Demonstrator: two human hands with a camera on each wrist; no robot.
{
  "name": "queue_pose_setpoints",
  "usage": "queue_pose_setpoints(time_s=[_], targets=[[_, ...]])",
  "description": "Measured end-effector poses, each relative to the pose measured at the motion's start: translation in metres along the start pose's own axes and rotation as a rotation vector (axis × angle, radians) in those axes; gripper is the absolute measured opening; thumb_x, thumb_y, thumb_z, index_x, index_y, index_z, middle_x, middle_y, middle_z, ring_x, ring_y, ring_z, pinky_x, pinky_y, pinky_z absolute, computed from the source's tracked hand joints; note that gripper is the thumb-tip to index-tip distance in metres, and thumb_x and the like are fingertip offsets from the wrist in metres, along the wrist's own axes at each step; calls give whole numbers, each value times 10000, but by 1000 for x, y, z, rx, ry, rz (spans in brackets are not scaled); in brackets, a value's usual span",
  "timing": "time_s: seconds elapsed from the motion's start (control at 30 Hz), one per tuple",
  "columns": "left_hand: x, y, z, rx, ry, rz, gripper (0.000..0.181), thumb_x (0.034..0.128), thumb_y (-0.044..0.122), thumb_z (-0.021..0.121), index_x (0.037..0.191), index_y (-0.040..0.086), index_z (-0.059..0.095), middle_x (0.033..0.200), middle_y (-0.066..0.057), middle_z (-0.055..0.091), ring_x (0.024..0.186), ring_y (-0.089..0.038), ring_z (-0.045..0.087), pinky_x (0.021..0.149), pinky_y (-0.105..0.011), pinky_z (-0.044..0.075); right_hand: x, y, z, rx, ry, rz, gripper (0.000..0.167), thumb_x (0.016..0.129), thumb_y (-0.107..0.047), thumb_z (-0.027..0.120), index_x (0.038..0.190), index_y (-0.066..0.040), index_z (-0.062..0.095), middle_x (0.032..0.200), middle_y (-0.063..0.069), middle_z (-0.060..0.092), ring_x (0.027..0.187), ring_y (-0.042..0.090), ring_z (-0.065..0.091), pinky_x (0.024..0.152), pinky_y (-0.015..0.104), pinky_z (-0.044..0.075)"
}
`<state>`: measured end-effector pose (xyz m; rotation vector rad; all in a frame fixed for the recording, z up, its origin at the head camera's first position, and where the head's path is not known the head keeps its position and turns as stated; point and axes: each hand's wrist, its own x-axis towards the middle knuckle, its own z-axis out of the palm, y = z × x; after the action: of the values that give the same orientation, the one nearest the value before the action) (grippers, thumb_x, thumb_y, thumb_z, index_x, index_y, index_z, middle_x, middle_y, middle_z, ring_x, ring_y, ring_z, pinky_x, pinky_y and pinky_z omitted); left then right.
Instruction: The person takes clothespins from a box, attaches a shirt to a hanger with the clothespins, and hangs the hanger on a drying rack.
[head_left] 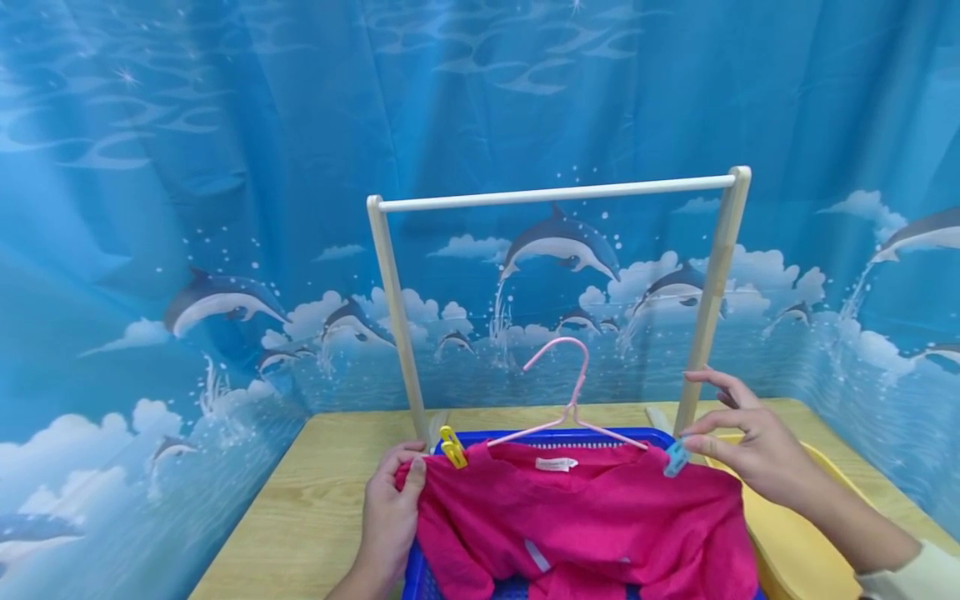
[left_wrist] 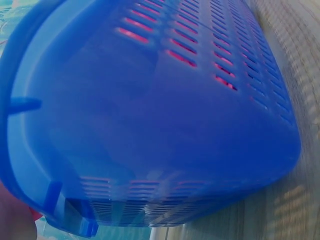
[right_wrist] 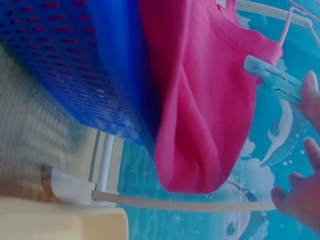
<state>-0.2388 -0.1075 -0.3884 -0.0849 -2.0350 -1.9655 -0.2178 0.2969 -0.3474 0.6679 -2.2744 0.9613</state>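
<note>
A pink-red long-sleeved shirt [head_left: 600, 500] lies over a blue basket [left_wrist: 150, 115], with a pink hanger [head_left: 573, 408] inside its neckline and the hook pointing up. My left hand [head_left: 393, 508] grips the shirt's left shoulder, thumb on top. Close to that hand, a yellow clothespin [head_left: 453, 448] is clipped at the shoulder. At the other shoulder sits a light blue clothespin [right_wrist: 274, 77], its jaws on the fabric. My right hand [head_left: 757, 442] pinches its outer end between thumb and forefinger, the other fingers spread. Only a sliver of the left hand shows in the left wrist view.
Behind the basket stands a wooden rack with a white bar [head_left: 555, 194]. A yellow tub [head_left: 802, 542] is at the right, partly under my right forearm. All stand on a wood-grain table [head_left: 300, 500] before a blue dolphin curtain [head_left: 225, 167].
</note>
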Motion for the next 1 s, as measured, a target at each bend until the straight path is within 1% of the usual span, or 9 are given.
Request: queue_pose_setpoints(time_s=[0.1, 0.27, 0.5, 0.57, 0.67, 0.73, 0.83, 0.93, 1.0], targets=[[0, 1, 0, 0, -7, -23, 158, 1006, 34, 494, 966, -80, 596, 1232, -139, 572, 1123, -221, 523, 843, -168, 493, 0, -1, 1, -7, 9, 29, 219, 777, 35, 766, 822, -179, 755, 1372, -19, 434, 1287, -66, 261, 964, 35, 238], [-1, 1, -1, 3, -12, -50, 178, 1016, 70, 487, 987, -72, 591, 1250, -132, 565, 1133, -226, 522, 829, -166, 503, 0, -1, 2, -11, 16, 56, 199, 791, 27, 758, 834, -167, 761, 1341, -7, 446, 1268, -75, 261, 943, 39, 239], [0, 0, -1, -4, 0, -30, 159, 1006, 34, 493, 967, -84, 591, 1216, -136, 572, 1081, -171, 530, 827, -172, 500, -1, 1, 1, 28, 6, 10, 199, 808, 74, 719, 897, -100, 758, 1258, -51, 493, 1248, -54, 328, 935, 31, 293], [1, 0, -1, -7, 3, -31, 156, 1004, 27, 492, 966, -86, 592, 1216, -136, 572, 1086, -172, 528, 830, -171, 499, -1, 1, 0, 36, -4, 1, 222, 816, 83, 706, 919, -107, 756, 1249, -58, 498, 1245, -53, 345, 928, 30, 307], [1, 0, -1, -11, 2, -44, 160, 1008, 31, 487, 974, -86, 590, 1224, -140, 569, 1096, -187, 531, 829, -172, 504, -1, 1, -1, 30, -19, 5, 258, 825, 75, 702, 947, -146, 756, 1255, -67, 497, 1234, -62, 356, 913, 30, 325], [1, 0, -2, -15, 1, -51, 164, 1010, 36, 484, 980, -88, 587, 1231, -143, 567, 1092, -190, 537, 825, -176, 509, -2, 0, -1, 18, -28, 15, 267, 829, 64, 703, 961, -163, 756, 1260, -86, 491, 1222, -73, 365, 886, 37, 358], [1, 0, -2, -23, 0, -57, 166, 1012, 42, 483, 986, -87, 585, 1234, -141, 565, 1077, -165, 546, 824, -178, 511, -2, -1, -2, -3, -34, 28, 260, 837, 43, 707, 977, -171, 756, 1266, -117, 484, 1175, -100, 402, 797, 69, 431], [1, -1, -2, -31, 0, -55, 164, 1010, 47, 487, 985, -82, 584, 1227, -133, 565, 1056, -130, 551, 822, -180, 511, -2, -2, -2, -16, -38, 37, 248, 845, 27, 706, 989, -170, 752, 1255, -152, 484, 1185, -111, 396, 741, 97, 458], [1, 0, -2, -39, 0, -50, 166, 1010, 49, 488, 983, -85, 583, 1216, -129, 566, 1038, -109, 551, 814, -181, 511, -1, -4, -4, -9, -38, 51, 242, 856, 21, 699, 1005, -164, 745, 1238, -148, 498, 1201, -115, 382, 732, 106, 464]])
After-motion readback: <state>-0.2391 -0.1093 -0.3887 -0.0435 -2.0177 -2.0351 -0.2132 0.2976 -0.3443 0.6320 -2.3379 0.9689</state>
